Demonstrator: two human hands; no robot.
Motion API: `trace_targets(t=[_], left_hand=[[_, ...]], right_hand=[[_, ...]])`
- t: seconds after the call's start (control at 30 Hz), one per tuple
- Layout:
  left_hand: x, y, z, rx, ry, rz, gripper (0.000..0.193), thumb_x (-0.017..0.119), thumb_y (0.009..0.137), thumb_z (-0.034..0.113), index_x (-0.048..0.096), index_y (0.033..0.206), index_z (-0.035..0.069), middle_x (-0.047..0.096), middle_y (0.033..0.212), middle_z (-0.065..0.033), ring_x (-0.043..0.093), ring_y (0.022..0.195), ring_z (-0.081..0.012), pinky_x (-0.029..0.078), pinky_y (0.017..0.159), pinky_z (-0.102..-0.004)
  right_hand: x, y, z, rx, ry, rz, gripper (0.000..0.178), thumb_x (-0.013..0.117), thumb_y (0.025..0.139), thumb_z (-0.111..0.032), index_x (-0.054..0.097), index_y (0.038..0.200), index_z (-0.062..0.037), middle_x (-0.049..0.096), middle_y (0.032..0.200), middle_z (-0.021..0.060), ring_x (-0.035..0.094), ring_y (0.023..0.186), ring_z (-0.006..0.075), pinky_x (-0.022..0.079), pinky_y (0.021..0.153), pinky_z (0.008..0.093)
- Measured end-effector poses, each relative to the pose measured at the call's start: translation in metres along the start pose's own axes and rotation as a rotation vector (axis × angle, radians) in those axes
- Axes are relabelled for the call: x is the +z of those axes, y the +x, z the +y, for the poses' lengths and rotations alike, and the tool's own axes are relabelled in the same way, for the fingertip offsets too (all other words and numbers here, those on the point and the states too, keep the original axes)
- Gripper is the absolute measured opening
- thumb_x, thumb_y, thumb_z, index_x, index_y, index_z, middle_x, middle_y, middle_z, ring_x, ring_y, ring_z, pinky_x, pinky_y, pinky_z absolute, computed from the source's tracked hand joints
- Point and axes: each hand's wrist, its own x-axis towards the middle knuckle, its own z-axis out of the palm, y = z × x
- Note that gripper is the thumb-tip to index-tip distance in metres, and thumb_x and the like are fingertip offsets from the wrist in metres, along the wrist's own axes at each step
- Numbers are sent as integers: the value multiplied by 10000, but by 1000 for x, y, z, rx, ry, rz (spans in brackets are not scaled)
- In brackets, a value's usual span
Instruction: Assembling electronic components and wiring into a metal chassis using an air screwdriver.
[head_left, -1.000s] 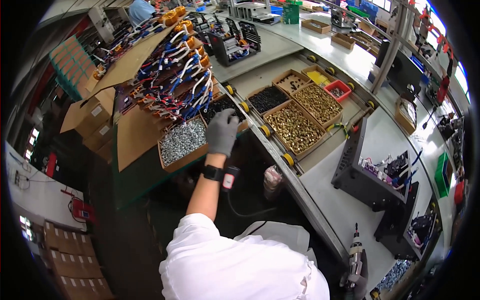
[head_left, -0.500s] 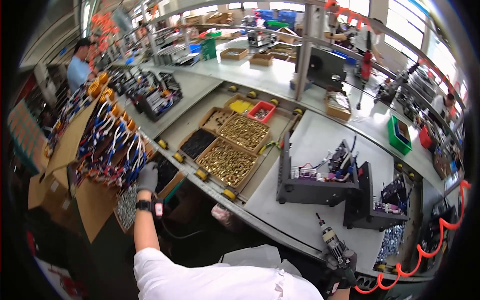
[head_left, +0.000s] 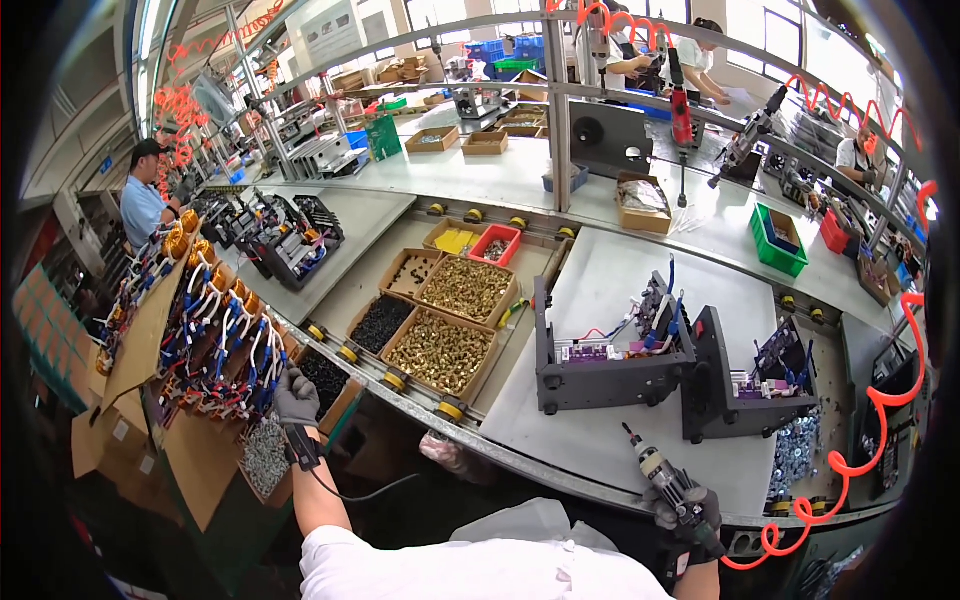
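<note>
My left hand (head_left: 297, 398), in a grey glove, is between a bin of black screws (head_left: 322, 378) and a pile of silver screws (head_left: 266, 458). Its fingers are curled together; whatever is in them is hidden. A cardboard box (head_left: 145, 340) beside it holds circuit boards (head_left: 222, 365) with blue and white wires and orange coils. My right hand (head_left: 690, 510), also gloved, grips a power screwdriver (head_left: 668, 482) at the bench's near edge, bit pointing up and left. Beyond it are two open black metal housings, one on the left (head_left: 612, 385) and one tilted on the right (head_left: 755, 408).
Cardboard trays of brass fittings (head_left: 440, 350), black parts (head_left: 382, 322) and a red bin (head_left: 496, 245) sit mid-bench. A red coiled hose (head_left: 870, 400) hangs at right. Silver screws (head_left: 796, 455) lie beside the right housing. A metal post (head_left: 560, 150) stands behind; co-workers are farther off.
My view has shifted, so the bench appears farther left. My left hand stays by the screw bins, its wrist turned. The screwdriver remains in my right hand, nearly still.
</note>
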Motion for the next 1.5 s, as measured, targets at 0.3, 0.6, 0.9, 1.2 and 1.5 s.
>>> trace_targets(t=[0.3,0.6,0.9,1.2,1.5], left_hand=[[56,-21,-69,-84,-152,-260,302,486,1005,273,672,1056,41,710,1092,-99,467,619,-91,374,514,-226],[105,-130,-276,-993,194,-290,64,619,940,151,603,977,101,455,675,58,414,574,-47,324,462,-192],[136,-156,-339,-1041,243,-182,276,546,985,149,549,1214,-5,621,960,-64,516,709,-88,378,509,-162],[156,-158,-347,-1013,408,-286,236,570,983,246,605,1052,23,581,757,-3,416,541,-62,303,419,-175],[167,-172,-340,-1071,209,-417,272,526,996,276,594,1056,19,584,753,-3,372,523,-57,286,428,-184]], right_hand=[[24,4,-4,3,-256,150,622,621,782,-276,451,1257,89,649,1009,264,606,576,205,512,503,304],[33,46,-1,315,-363,-104,469,628,834,-237,486,1212,0,628,852,120,638,612,186,522,506,276],[94,29,17,216,-543,-154,576,727,737,-201,473,1191,45,620,811,140,633,602,175,523,514,259],[110,19,21,168,-544,-93,649,754,692,-187,453,1213,58,621,789,148,623,542,185,515,474,272],[108,17,20,122,-445,-104,651,735,679,-151,449,1234,36,627,806,164,624,536,215,526,468,303]])
